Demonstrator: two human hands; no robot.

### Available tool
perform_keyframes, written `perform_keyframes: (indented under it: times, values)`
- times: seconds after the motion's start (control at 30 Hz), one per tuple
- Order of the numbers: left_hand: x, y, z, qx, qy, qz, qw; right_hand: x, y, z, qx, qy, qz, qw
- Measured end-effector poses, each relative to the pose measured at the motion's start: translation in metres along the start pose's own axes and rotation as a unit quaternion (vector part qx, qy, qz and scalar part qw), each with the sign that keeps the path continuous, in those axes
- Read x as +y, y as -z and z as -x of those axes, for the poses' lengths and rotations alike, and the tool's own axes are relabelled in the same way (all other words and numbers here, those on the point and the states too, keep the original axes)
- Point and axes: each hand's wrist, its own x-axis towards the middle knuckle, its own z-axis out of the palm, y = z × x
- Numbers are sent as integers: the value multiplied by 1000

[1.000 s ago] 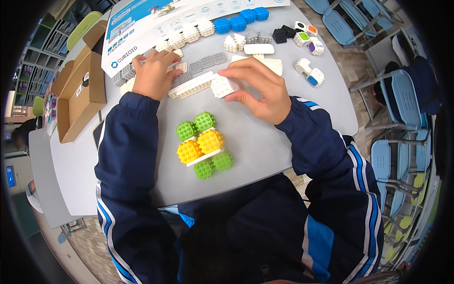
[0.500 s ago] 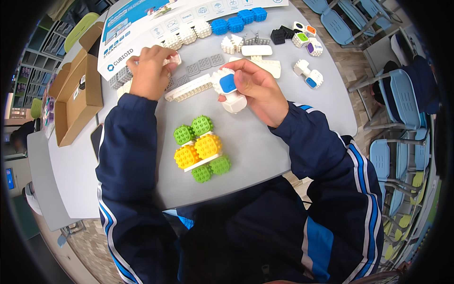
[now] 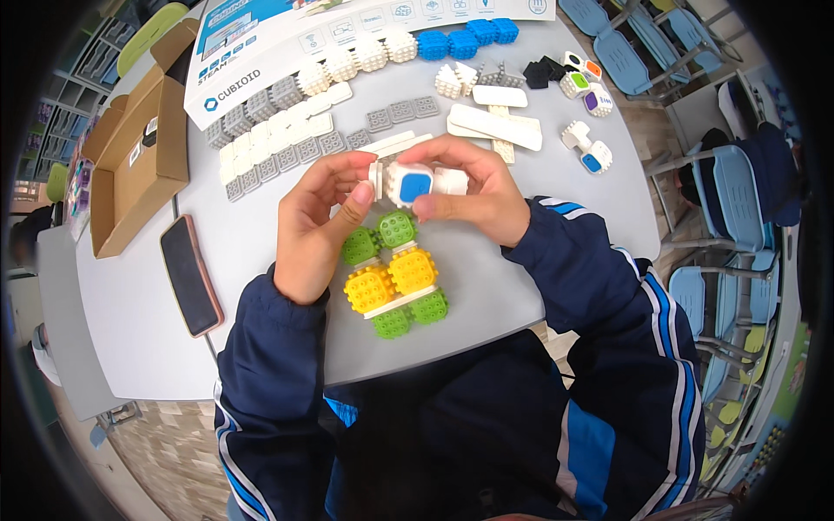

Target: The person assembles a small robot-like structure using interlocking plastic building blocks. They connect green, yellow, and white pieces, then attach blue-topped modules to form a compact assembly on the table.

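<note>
Between finger and thumb, my left hand (image 3: 323,217) pinches a small white flat connector piece (image 3: 375,180). My right hand (image 3: 482,191) grips a white cube block with a blue face (image 3: 414,186), which has another white part (image 3: 449,181) joined on its right. The connector is held up against the block's left side; whether they are locked together I cannot tell. Just below the hands, on the table, lies an assembly of green and yellow studded blocks (image 3: 412,271) joined by white strips. Long white strips (image 3: 408,141) lie partly hidden behind my fingers.
Rows of grey and white plates (image 3: 287,158), white blocks (image 3: 371,54) and blue blocks (image 3: 433,45) line the far side before a large printed box (image 3: 261,61). White bars (image 3: 495,127) lie far right. A phone (image 3: 191,276) and an open cardboard box (image 3: 143,182) are left.
My left hand has come from the plate rows toward my right hand, bringing the white connector to the block. My right hand has turned the block so its second part points right.
</note>
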Motion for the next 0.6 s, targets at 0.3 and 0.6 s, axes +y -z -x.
perform_keyframes:
  times: [0.3,0.6]
  values:
    - [-23,18,10,40,-33,48,997,7,-17,-22,-5,41,109,993]
    - [-37,30,12,30,-7,131,991,14,-17,-31,-49,64,164,983]
